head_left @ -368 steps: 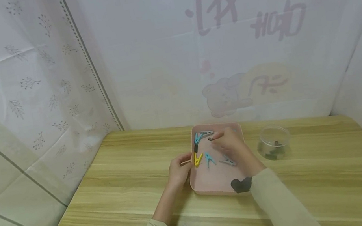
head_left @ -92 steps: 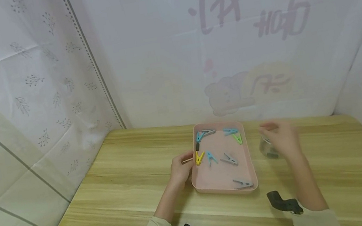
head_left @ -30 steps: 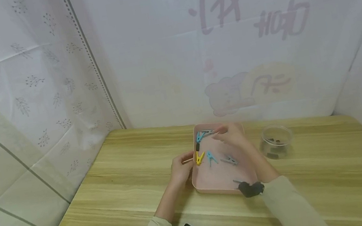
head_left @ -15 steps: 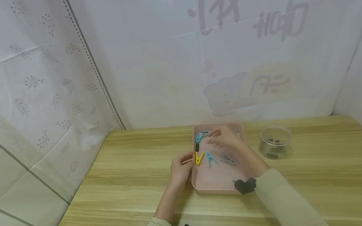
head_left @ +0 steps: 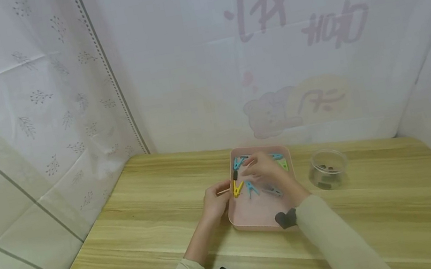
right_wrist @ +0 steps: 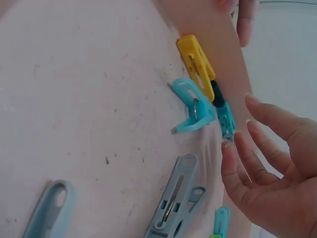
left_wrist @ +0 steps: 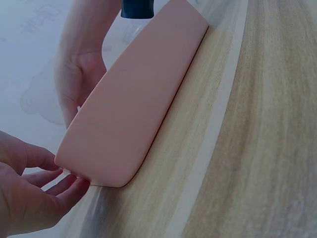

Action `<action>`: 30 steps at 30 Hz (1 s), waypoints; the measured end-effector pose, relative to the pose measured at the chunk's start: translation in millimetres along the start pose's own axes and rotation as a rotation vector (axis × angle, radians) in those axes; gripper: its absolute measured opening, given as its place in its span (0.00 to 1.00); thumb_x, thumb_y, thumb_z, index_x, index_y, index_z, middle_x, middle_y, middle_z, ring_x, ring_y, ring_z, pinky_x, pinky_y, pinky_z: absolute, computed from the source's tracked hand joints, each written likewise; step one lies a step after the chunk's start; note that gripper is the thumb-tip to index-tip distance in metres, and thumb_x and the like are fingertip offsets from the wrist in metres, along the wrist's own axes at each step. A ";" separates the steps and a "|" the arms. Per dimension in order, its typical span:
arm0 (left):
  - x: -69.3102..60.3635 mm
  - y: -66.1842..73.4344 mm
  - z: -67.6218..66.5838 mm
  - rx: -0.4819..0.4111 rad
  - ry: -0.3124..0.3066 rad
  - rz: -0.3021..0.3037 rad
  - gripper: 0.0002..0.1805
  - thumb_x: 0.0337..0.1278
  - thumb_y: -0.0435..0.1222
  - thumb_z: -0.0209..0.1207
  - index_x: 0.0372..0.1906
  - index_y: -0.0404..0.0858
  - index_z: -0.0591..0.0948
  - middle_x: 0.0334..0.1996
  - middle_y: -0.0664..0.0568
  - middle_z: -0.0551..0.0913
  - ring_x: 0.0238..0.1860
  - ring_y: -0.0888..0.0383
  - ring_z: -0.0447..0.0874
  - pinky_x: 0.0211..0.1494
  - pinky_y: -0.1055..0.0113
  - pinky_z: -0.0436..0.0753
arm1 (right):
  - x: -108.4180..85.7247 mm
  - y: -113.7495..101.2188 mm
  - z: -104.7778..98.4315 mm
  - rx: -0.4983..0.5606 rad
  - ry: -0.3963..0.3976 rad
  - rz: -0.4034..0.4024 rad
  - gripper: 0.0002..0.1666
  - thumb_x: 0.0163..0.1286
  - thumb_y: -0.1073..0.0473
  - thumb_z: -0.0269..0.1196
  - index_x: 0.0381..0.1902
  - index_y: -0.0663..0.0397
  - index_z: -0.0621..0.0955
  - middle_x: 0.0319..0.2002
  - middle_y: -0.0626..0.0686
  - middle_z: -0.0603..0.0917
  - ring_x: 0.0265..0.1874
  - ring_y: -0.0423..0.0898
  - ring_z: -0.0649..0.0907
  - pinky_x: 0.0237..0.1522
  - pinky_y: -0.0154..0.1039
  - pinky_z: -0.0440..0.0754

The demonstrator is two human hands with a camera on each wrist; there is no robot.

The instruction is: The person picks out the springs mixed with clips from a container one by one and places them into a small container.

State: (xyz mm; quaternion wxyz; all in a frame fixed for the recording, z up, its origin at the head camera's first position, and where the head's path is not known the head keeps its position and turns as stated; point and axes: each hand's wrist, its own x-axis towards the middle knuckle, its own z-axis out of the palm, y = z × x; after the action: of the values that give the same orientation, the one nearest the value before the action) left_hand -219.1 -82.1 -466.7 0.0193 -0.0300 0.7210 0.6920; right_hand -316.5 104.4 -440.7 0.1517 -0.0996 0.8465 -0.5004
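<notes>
My left hand [head_left: 215, 203] grips the left wall of a pink tray [head_left: 255, 216]; the left wrist view shows thumb and fingers at the corner of the tray [left_wrist: 116, 109]. Over the tray hovers my right hand [head_left: 265, 167], its fingers [right_wrist: 267, 111] loosely bent and apart, with nothing visible between them. Along the left wall lie a yellow clothespin [head_left: 238, 189], a black ribbed piece [head_left: 235, 175] and a blue clothespin [head_left: 238, 163]. Another blue clothespin [head_left: 251, 189] and a grey one [head_left: 272, 191] lie nearby. The hand partly hides the tray's far side.
Right of the tray stands a clear round jar [head_left: 327, 170] with dark small pieces inside. A green clothespin [head_left: 283, 164] lies at the tray's far right. The wooden table [head_left: 136, 224] meets a pale curtain [head_left: 190, 86] behind.
The right hand held a small dark piece over the tray, later was at the jar, then came back over the tray. In the last second it shifted left. The left hand keeps its place.
</notes>
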 end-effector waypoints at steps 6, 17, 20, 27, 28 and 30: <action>1.7 -1.6 0.0 0.001 -0.007 0.000 0.23 0.70 0.24 0.55 0.67 0.21 0.77 0.61 0.28 0.82 0.61 0.35 0.84 0.60 0.53 0.88 | 4.9 2.8 2.5 -0.007 -0.017 0.000 0.26 0.71 0.62 0.70 0.62 0.71 0.80 0.64 0.68 0.80 0.57 0.61 0.84 0.59 0.54 0.86; 3.3 -0.9 -0.3 -0.010 -0.009 -0.010 0.23 0.70 0.24 0.55 0.68 0.21 0.76 0.63 0.27 0.80 0.63 0.34 0.83 0.62 0.51 0.87 | 21.7 7.1 14.5 -0.087 -0.004 -0.056 0.26 0.66 0.62 0.74 0.58 0.71 0.83 0.56 0.68 0.86 0.55 0.62 0.86 0.55 0.49 0.89; 3.7 -0.1 0.2 -0.011 -0.013 -0.011 0.23 0.70 0.23 0.55 0.67 0.22 0.76 0.63 0.28 0.80 0.63 0.34 0.83 0.62 0.51 0.87 | 25.2 9.7 15.9 -0.095 -0.002 -0.040 0.26 0.65 0.62 0.75 0.58 0.70 0.83 0.58 0.67 0.85 0.58 0.63 0.85 0.56 0.48 0.88; 5.4 0.0 0.6 -0.013 -0.019 0.000 0.24 0.69 0.23 0.54 0.67 0.22 0.76 0.65 0.28 0.79 0.64 0.33 0.82 0.63 0.50 0.86 | 30.5 13.3 16.1 -0.108 -0.010 -0.037 0.28 0.62 0.62 0.76 0.58 0.69 0.84 0.61 0.66 0.84 0.61 0.64 0.83 0.61 0.52 0.86; 5.7 0.2 1.0 -0.012 -0.017 0.000 0.24 0.69 0.23 0.54 0.67 0.22 0.76 0.65 0.28 0.79 0.64 0.33 0.82 0.64 0.49 0.86 | 31.0 13.6 16.0 -0.114 -0.015 -0.043 0.28 0.62 0.62 0.75 0.59 0.69 0.84 0.61 0.66 0.84 0.62 0.64 0.82 0.63 0.53 0.85; 6.7 0.2 2.0 -0.011 -0.012 0.000 0.23 0.69 0.23 0.55 0.67 0.22 0.76 0.65 0.29 0.79 0.64 0.33 0.82 0.64 0.49 0.86 | 31.8 13.7 16.1 -0.123 -0.015 -0.043 0.28 0.62 0.62 0.75 0.59 0.69 0.84 0.62 0.66 0.84 0.64 0.65 0.81 0.67 0.56 0.81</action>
State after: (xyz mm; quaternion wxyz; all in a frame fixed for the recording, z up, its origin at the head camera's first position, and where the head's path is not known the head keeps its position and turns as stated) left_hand -225.8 -80.3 -467.1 0.0238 -0.0260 0.7171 0.6961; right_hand -340.8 87.7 -465.0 0.1411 -0.1306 0.8721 -0.4499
